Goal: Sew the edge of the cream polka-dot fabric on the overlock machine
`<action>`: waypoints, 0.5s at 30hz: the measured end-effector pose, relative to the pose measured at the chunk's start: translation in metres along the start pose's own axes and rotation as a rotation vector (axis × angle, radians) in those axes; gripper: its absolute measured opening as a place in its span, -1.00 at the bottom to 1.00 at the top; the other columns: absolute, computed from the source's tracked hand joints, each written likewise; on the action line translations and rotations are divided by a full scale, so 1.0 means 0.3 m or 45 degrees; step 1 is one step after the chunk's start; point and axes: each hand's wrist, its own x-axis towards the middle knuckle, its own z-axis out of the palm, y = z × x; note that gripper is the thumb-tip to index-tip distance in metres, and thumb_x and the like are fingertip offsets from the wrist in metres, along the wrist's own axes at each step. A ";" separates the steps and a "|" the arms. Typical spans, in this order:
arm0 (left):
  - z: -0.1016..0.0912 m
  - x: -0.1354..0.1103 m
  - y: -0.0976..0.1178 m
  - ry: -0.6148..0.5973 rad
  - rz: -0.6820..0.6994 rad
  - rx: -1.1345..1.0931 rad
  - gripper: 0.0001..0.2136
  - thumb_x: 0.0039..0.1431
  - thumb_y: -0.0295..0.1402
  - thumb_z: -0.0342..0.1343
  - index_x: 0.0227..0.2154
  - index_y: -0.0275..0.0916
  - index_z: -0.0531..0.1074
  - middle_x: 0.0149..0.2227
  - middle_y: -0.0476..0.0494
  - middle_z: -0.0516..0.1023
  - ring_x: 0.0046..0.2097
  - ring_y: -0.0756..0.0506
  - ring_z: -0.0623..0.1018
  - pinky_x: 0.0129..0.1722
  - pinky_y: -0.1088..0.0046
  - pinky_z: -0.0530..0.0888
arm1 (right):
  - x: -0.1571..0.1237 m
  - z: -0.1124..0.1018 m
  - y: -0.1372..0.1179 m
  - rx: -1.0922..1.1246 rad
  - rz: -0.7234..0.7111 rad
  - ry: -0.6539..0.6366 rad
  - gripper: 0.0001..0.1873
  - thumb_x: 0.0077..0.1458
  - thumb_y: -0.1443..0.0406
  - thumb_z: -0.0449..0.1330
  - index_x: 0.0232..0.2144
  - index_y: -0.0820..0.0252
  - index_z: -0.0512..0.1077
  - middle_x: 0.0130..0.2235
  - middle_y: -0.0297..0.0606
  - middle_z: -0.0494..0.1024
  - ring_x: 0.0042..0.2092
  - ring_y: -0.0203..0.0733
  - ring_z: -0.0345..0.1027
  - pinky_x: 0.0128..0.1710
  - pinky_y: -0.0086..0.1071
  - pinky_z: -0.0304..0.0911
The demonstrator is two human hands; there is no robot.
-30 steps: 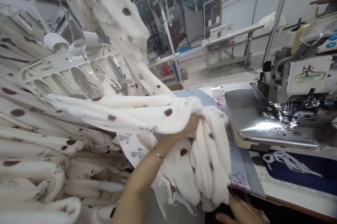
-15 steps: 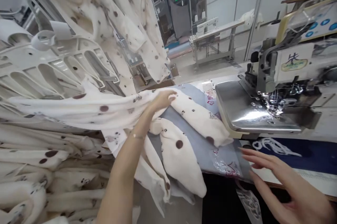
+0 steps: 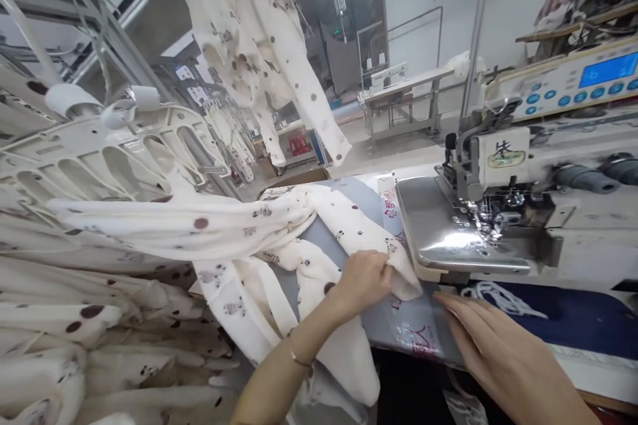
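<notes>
A cream fleece garment (image 3: 249, 229) with brown dots and small paw and animal prints lies across the grey-blue, plastic-covered table surface (image 3: 323, 239). My left hand (image 3: 366, 279) is closed on one sleeve (image 3: 366, 222) of it, near the cuff end. A second sleeve or leg (image 3: 349, 358) hangs over the front edge beneath my left forearm. To the right, my right hand (image 3: 498, 345) is held with fingers stretched out and nothing in it, close to the table's front corner. Right behind the cuff is the metal plate (image 3: 448, 232) of a sewing machine (image 3: 503, 165).
A white plastic hanger rack (image 3: 164, 152) stands at left, with similar garments hanging (image 3: 269, 46) and piled (image 3: 100, 338) around it. White cord (image 3: 503, 298) lies on a navy pad (image 3: 583, 318) at right. Another sewing table (image 3: 409, 82) stands farther back.
My left hand has moved right and nearer, from the garment's upper fold to the sleeve end, and closed on it. My right hand has shifted slightly left, its fingers closer together. The view has tilted up.
</notes>
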 end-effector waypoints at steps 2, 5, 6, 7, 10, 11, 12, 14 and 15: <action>-0.078 -0.025 0.010 0.029 -0.009 0.001 -0.74 0.22 -0.43 -0.09 -0.57 -0.25 0.35 -0.49 -0.08 0.49 -0.39 -0.05 0.48 -0.36 0.46 0.33 | 0.006 -0.029 -0.009 0.126 -0.030 0.081 -0.72 0.28 0.39 -0.11 -0.11 0.30 0.35 -0.13 -0.17 0.49 -0.14 -0.18 0.39 -0.07 -0.27 0.28; -0.168 -0.073 0.046 0.096 -0.044 0.015 -0.66 0.29 -0.39 -0.16 -0.60 -0.23 0.29 -0.54 -0.05 0.45 -0.46 -0.02 0.44 -0.41 0.47 0.25 | 0.043 -0.015 -0.088 0.390 -0.006 0.168 -0.67 0.20 0.46 0.04 0.03 0.35 0.28 -0.01 -0.08 0.42 0.03 -0.14 0.31 0.07 -0.26 0.24; -0.187 -0.087 0.059 0.113 -0.058 0.023 -0.64 0.31 -0.37 -0.18 -0.62 -0.23 0.27 -0.57 -0.04 0.44 -0.48 -0.01 0.42 -0.43 0.47 0.24 | 0.061 0.007 -0.124 0.437 0.017 0.181 -0.60 0.19 0.48 0.05 0.08 0.37 0.24 0.02 -0.04 0.39 0.08 -0.12 0.27 0.06 -0.27 0.26; -0.201 -0.101 0.073 0.127 -0.067 0.029 -0.62 0.32 -0.36 -0.19 -0.64 -0.23 0.25 -0.59 -0.03 0.42 -0.50 0.00 0.41 -0.44 0.46 0.22 | 0.079 0.034 -0.158 0.415 0.049 0.192 -0.56 0.20 0.47 0.03 0.13 0.43 0.18 0.05 0.03 0.35 0.13 -0.07 0.21 0.06 -0.23 0.28; -0.234 -0.154 0.106 0.159 -0.057 0.059 -0.60 0.33 -0.34 -0.22 -0.65 -0.21 0.21 -0.61 -0.04 0.40 -0.53 0.00 0.38 -0.46 0.45 0.20 | 0.132 0.124 -0.221 0.245 0.176 0.246 -0.54 0.22 0.43 -0.03 0.13 0.61 0.13 0.07 0.25 0.28 0.15 0.15 0.15 -0.01 -0.03 0.30; -0.246 -0.176 0.115 0.164 -0.050 0.068 -0.60 0.33 -0.34 -0.23 -0.65 -0.21 0.22 -0.60 -0.05 0.40 -0.52 0.00 0.38 -0.46 0.44 0.20 | 0.148 0.147 -0.224 0.219 0.192 0.265 -0.57 0.21 0.44 -0.05 0.10 0.63 0.16 0.04 0.27 0.30 0.13 0.20 0.16 -0.04 0.03 0.29; -0.259 -0.200 0.121 0.166 -0.047 0.073 -0.60 0.33 -0.34 -0.23 -0.64 -0.21 0.21 -0.58 -0.06 0.41 -0.51 0.00 0.38 -0.46 0.43 0.20 | 0.162 0.163 -0.219 0.218 0.191 0.276 -0.61 0.20 0.45 -0.05 0.05 0.61 0.21 -0.01 0.25 0.34 0.09 0.22 0.19 -0.05 0.07 0.28; -0.281 -0.243 0.123 0.145 -0.077 0.063 -0.62 0.31 -0.36 -0.20 -0.65 -0.20 0.19 -0.58 -0.06 0.40 -0.51 -0.01 0.38 -0.46 0.44 0.21 | 0.185 0.177 -0.198 0.255 0.145 0.255 -0.69 0.20 0.47 -0.05 -0.03 0.50 0.30 -0.11 0.11 0.41 0.04 0.15 0.24 -0.03 0.06 0.26; -0.288 -0.260 0.117 0.119 -0.113 0.052 -0.64 0.28 -0.38 -0.17 -0.67 -0.20 0.17 -0.61 -0.05 0.38 -0.53 0.00 0.37 -0.47 0.44 0.21 | 0.193 0.177 -0.187 0.292 0.105 0.236 -0.71 0.20 0.47 -0.03 -0.04 0.44 0.31 -0.13 0.04 0.42 0.05 0.09 0.24 0.01 0.01 0.26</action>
